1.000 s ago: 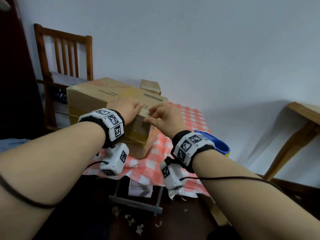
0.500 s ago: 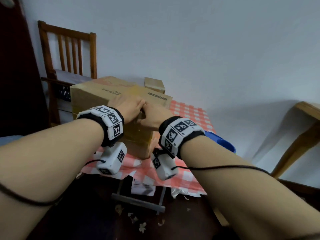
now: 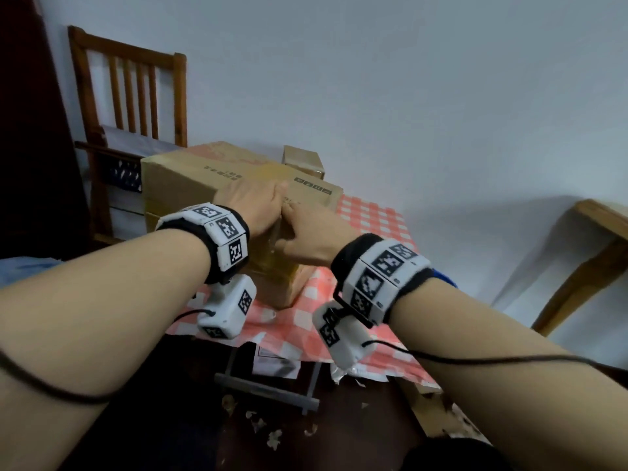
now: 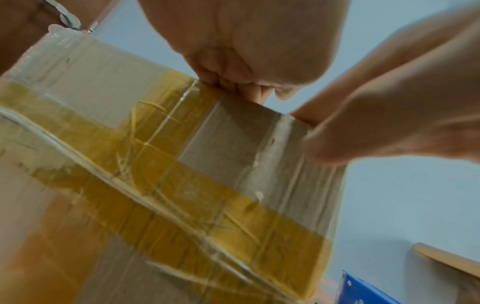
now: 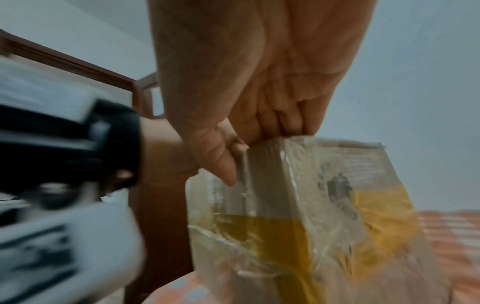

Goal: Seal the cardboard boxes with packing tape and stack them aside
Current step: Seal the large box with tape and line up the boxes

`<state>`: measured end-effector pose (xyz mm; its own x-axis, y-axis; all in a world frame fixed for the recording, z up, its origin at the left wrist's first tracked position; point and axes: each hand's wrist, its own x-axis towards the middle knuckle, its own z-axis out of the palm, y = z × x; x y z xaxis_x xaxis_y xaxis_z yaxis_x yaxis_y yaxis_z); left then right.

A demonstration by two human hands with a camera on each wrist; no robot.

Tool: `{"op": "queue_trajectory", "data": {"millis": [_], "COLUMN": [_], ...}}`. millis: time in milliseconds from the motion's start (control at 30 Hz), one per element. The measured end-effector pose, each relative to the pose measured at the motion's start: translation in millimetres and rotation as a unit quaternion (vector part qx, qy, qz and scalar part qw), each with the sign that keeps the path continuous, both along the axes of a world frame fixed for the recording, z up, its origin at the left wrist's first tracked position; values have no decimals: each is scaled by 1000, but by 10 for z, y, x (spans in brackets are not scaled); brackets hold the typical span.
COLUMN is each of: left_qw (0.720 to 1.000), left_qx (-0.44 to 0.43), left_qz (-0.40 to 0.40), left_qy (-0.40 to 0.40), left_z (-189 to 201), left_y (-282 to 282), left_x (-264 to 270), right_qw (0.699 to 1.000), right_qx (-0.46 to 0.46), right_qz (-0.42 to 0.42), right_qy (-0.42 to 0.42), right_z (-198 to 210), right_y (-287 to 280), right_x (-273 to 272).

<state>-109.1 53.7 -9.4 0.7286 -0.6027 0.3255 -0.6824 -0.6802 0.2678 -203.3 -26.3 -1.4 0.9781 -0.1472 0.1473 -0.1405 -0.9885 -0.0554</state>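
A large cardboard box (image 3: 190, 185) stands on the red-checked tablecloth (image 3: 370, 219). Yellow-brown and clear tape (image 4: 207, 185) crosses its near side face. My left hand (image 3: 258, 209) lies on the top at the near edge, its fingertips (image 4: 233, 88) bent over that edge onto the tape. Right beside it my right hand (image 3: 309, 229) has its fingers (image 5: 280, 127) laid on the box top. Its thumb (image 5: 221, 164) presses the clear tape flat against the side face. Neither hand holds a loose object.
A small cardboard box (image 3: 300, 161) sits behind the large one near the wall. A blue tape dispenser (image 3: 447, 282) shows behind my right wrist. A wooden chair (image 3: 129, 96) stands at the left and a wooden table (image 3: 594, 239) at the right. Paper scraps (image 3: 272, 433) litter the floor.
My right hand has slid left along the box's near edge until it touches the left hand, and its thumb has come down onto the side face. The left hand has stayed put.
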Motion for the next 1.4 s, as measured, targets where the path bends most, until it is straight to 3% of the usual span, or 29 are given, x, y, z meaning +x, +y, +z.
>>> {"op": "queue_trajectory", "data": {"millis": [100,333,567,633,667,733,767,800,967,1100,1200,1400], "left_qw": [1000,999,998,997,997,998,997,996,988,981,979,981], "left_qx": [-10,18,33,38,42,43,51,65,104,155,145,135], "left_qz": [3,-4,-26,-34,-38,-46,-54,-67,-115,-88,-78,-78], "left_qy": [-3,-30,-53,-53,-47,-27,-19,-13,-14,-78,-123,-114], "left_z": [-35,-69,-73,-49,-49,-52,-54,-50,-6,-58,-115,-117], "left_y": [-33,5,-44,-61,-56,-37,-28,-23,-21,-33,-56,-91], "left_x": [10,48,7,-28,-26,5,23,28,-104,-139,-141,-168], "right_qw": [999,995,999,1000,995,943,911,897,963,975,991,984], "right_qx": [-30,-51,-43,23,102,314,383,404,250,202,123,158], "right_qz": [4,-71,-22,-14,-13,-28,-39,-46,1,-16,-9,21], "right_qy": [-10,40,23,13,-12,-104,-149,-173,-99,-92,-59,-78], "right_z": [-45,-4,-76,-83,-79,-88,-98,-101,-123,-36,35,27], "right_y": [-25,-115,-167,-209,-249,-343,-411,-479,-631,-753,-801,-911], "right_x": [-142,168,-228,-372,-419,-443,-423,-379,-166,-66,-36,-16]}}
